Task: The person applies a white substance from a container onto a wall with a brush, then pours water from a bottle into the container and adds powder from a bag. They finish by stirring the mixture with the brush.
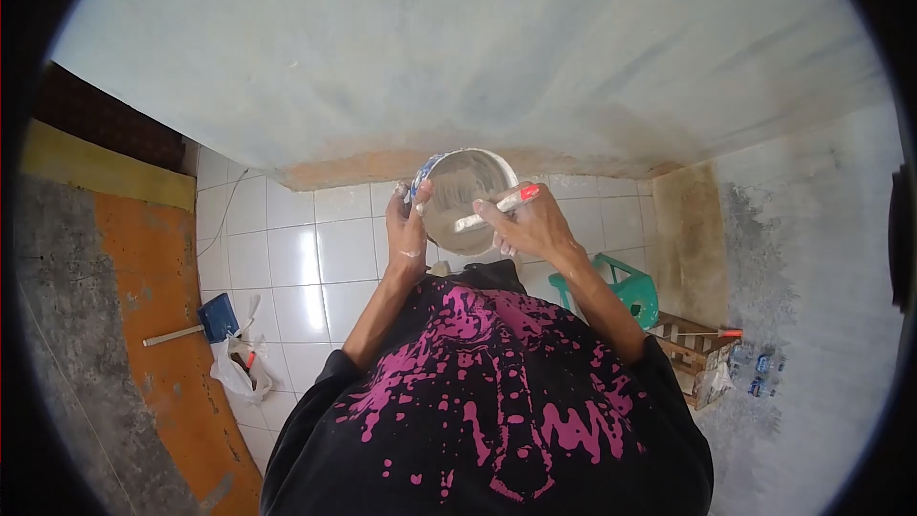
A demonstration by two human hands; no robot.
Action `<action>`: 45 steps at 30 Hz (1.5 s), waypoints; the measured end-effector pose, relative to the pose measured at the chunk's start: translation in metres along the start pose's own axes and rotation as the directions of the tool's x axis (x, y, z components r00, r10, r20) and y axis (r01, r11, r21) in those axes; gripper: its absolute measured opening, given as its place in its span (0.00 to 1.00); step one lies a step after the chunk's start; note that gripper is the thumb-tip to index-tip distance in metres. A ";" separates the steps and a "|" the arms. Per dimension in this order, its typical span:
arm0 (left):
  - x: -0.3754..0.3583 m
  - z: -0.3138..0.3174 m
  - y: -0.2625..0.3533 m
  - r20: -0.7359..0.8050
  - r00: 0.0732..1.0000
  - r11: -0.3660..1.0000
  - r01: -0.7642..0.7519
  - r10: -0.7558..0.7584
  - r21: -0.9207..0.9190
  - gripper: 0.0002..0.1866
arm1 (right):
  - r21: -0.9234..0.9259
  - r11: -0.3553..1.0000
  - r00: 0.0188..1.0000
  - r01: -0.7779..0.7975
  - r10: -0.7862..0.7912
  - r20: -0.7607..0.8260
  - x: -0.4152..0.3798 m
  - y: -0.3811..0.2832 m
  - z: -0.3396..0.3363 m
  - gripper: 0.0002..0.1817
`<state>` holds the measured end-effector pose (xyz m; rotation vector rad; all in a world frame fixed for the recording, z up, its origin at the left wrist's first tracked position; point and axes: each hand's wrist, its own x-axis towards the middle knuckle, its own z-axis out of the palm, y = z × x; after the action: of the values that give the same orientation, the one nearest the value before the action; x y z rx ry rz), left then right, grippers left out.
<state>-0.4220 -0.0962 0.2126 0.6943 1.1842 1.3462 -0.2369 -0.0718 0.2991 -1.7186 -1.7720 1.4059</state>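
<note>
My left hand [409,229], its fingers smeared white, grips the left rim of a round bucket [470,152]. Inside the bucket is a greyish-white coating or paste. My right hand [540,229] is closed around a white-smeared hand tool [471,223] with a red end. The tool slants across the bucket's opening, and its working end cannot be made out clearly. White smears also mark the right fingers. Both hands are in front of my black shirt with pink splashes [506,363].
A pale patchy wall [430,57] rises ahead above white floor tiles [291,253]. At right are a green plastic stool [638,291], a wooden crate [693,363] and several bottles [762,363]. At left lie a blue dustpan [219,316] and a white plastic bag [234,373].
</note>
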 end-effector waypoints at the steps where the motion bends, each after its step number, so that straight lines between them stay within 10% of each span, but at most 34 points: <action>1: 0.000 0.000 0.000 0.004 1.000 1.000 -0.002 0.002 0.000 0.30 | 0.001 1.000 1.000 0.001 -0.001 -0.005 0.002 0.004 -0.002 0.22; 6: 0.000 -0.002 -0.002 -0.008 1.000 1.000 0.012 -0.012 0.018 0.28 | -0.377 0.880 0.935 0.289 -0.344 -0.088 -0.001 0.009 -0.007 0.22; 37: -0.010 0.001 -0.004 0.074 0.995 0.997 0.062 -0.066 0.056 0.31 | 0.108 0.992 0.994 -0.061 0.070 -0.078 -0.018 -0.011 0.014 0.28; 42: -0.005 0.002 -0.012 0.026 0.998 0.998 0.058 -0.058 0.022 0.31 | 0.096 0.993 0.987 -0.065 0.078 -0.139 -0.007 -0.003 0.008 0.27; 45: -0.001 -0.004 -0.012 0.029 0.987 0.986 0.153 -0.155 0.063 0.31 | -0.062 0.976 0.926 0.210 -0.219 -0.308 -0.013 0.003 0.029 0.25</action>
<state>-0.4213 -0.1001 0.2002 0.6519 1.2298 1.1694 -0.2546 -0.0957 0.2884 -1.5982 -1.7444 0.9610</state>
